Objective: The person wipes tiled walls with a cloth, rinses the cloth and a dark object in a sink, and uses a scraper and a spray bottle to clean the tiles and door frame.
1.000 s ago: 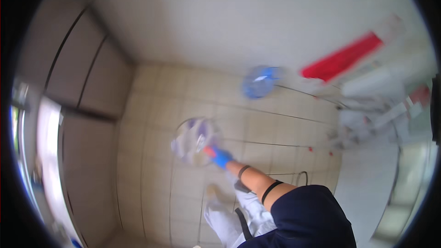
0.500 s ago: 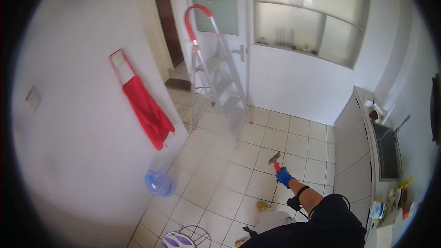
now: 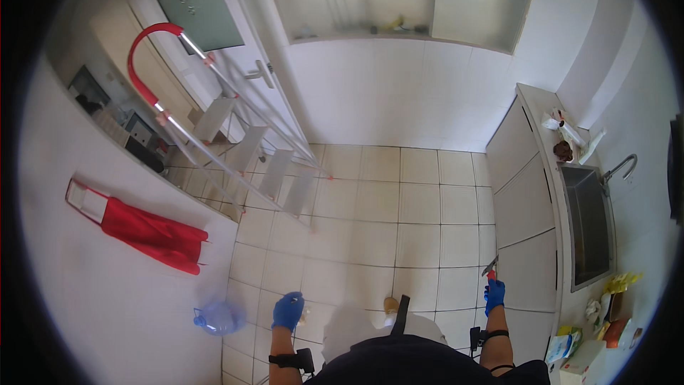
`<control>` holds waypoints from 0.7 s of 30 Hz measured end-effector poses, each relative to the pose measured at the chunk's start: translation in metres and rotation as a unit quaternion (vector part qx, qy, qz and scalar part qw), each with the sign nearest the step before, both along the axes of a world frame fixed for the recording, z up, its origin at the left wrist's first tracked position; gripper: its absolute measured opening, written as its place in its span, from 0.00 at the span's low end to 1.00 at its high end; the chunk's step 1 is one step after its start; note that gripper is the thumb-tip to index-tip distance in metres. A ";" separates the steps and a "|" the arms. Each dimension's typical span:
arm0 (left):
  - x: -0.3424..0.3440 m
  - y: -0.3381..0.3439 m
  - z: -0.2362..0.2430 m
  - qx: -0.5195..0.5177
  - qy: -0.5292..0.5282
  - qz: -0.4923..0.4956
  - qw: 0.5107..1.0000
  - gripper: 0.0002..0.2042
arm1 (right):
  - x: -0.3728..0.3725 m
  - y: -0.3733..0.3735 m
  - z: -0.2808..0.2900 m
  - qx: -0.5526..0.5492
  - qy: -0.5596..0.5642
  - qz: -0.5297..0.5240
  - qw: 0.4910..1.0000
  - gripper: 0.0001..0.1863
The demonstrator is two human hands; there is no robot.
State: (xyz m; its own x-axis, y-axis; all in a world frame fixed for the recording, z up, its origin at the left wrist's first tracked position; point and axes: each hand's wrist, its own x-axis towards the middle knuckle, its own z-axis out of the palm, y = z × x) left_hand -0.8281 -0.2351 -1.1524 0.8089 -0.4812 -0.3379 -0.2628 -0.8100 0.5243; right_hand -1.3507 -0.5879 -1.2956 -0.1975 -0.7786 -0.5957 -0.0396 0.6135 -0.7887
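Note:
My right hand (image 3: pixel 494 298), in a blue glove, is closed round the red handle of a scraper (image 3: pixel 491 274). The scraper's metal blade points away from me, close to the cabinet doors (image 3: pixel 526 264). My left hand (image 3: pixel 288 310), gloved in blue too, hangs above the floor to the left of my legs. Its fingers are curled in, and a small dark spot shows at the top of it; what it holds, if anything, I cannot make out.
A stepladder (image 3: pixel 274 171) with a red top rail stands before the door. On the left are a red apron (image 3: pixel 153 232) on the wall and a clear blue water jug (image 3: pixel 219 318). Along the right runs a counter with a sink (image 3: pixel 588 224) and packages (image 3: pixel 581 358).
The view has swung right, so ladder, apron and jug sit farther left. My left hand has come into sight. My right hand with the scraper is now closer to the cabinets.

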 end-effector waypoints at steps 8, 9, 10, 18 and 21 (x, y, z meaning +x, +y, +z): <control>0.114 -0.173 -0.031 0.014 -0.021 -0.010 1.000 0.13 | 0.127 -0.153 0.044 -0.140 0.024 -0.006 0.990 0.19; 0.133 -0.189 -0.044 0.017 -0.015 -0.017 1.000 0.13 | 0.151 -0.178 0.051 -0.150 0.014 0.009 0.989 0.20; 0.151 -0.217 -0.065 0.026 -0.019 -0.030 0.999 0.12 | 0.168 -0.204 0.056 -0.172 0.029 0.022 0.984 0.19; 0.203 -0.445 -0.081 0.003 0.061 -0.094 0.994 0.12 | 0.287 -0.400 0.157 -0.333 0.380 0.258 0.824 0.18; 0.196 -0.526 -0.069 -0.094 0.103 -0.118 0.983 0.11 | 0.334 -0.493 0.208 -0.389 0.421 0.283 0.769 0.15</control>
State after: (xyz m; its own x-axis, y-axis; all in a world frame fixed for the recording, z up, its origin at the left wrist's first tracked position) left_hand -0.6323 -0.7614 -1.2217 0.5906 -0.7171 -0.3700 -0.3055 -0.6231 0.7200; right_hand -1.0167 -1.0805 -1.0873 0.2439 -0.9380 0.2464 -0.8242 -0.3344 -0.4570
